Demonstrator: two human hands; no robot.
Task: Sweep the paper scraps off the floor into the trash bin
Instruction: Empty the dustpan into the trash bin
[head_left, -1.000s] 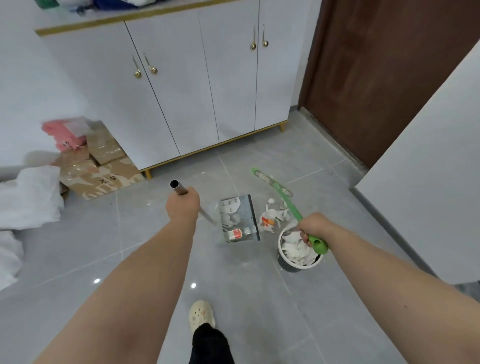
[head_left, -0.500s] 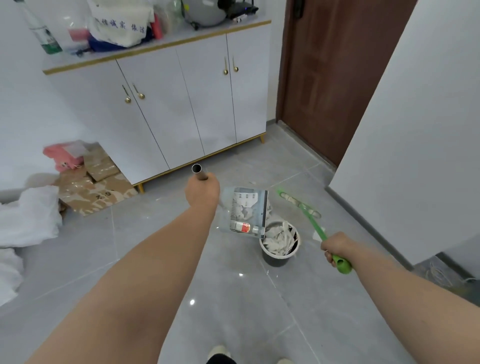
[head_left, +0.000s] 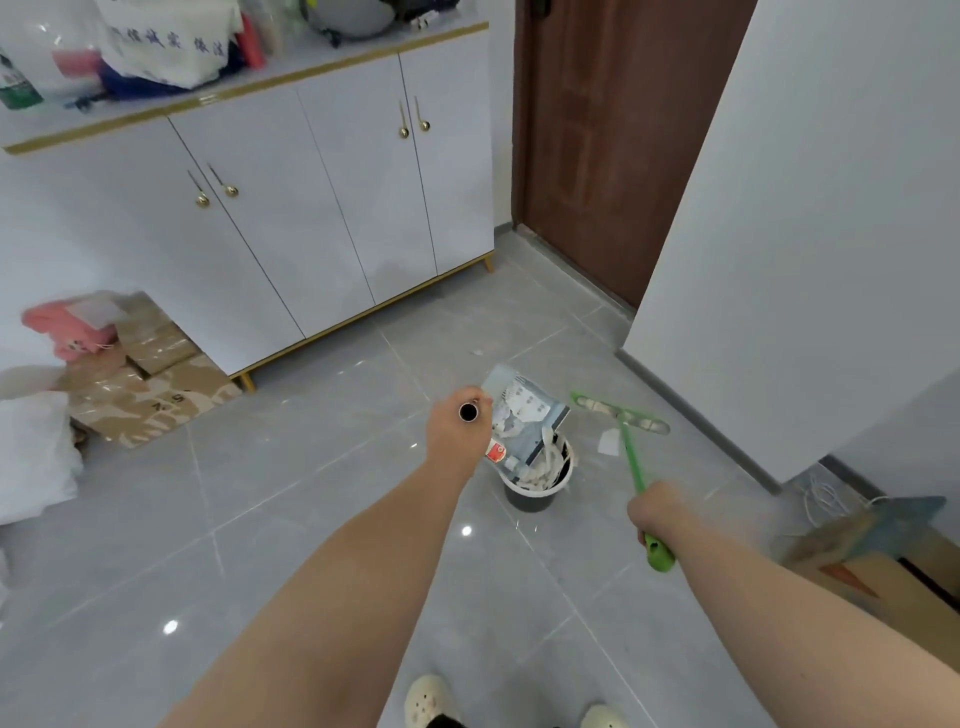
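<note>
My left hand (head_left: 453, 435) grips the metal handle of a grey dustpan (head_left: 524, 415), which is tilted steeply over a small white-rimmed trash bin (head_left: 540, 488). The bin holds crumpled white paper scraps (head_left: 546, 462). My right hand (head_left: 655, 512) is closed around the green broom (head_left: 629, 447), whose flat head rests on the floor right of the bin. One white scrap (head_left: 609, 443) lies on the tiles beside the broom head, and a tiny one (head_left: 477, 353) lies farther back.
A white cabinet (head_left: 291, 208) stands behind, a brown door (head_left: 613, 130) at back right, a white wall (head_left: 805, 208) on the right. Cardboard boxes (head_left: 140, 384) and white bags (head_left: 31, 452) lie at left. A box (head_left: 883, 561) sits at right. My shoes (head_left: 428, 701) show below.
The dustpan rose from lying flat on the floor and tipped over the bin. My right hand swung the broom away to the right of the bin. The view lifted upward.
</note>
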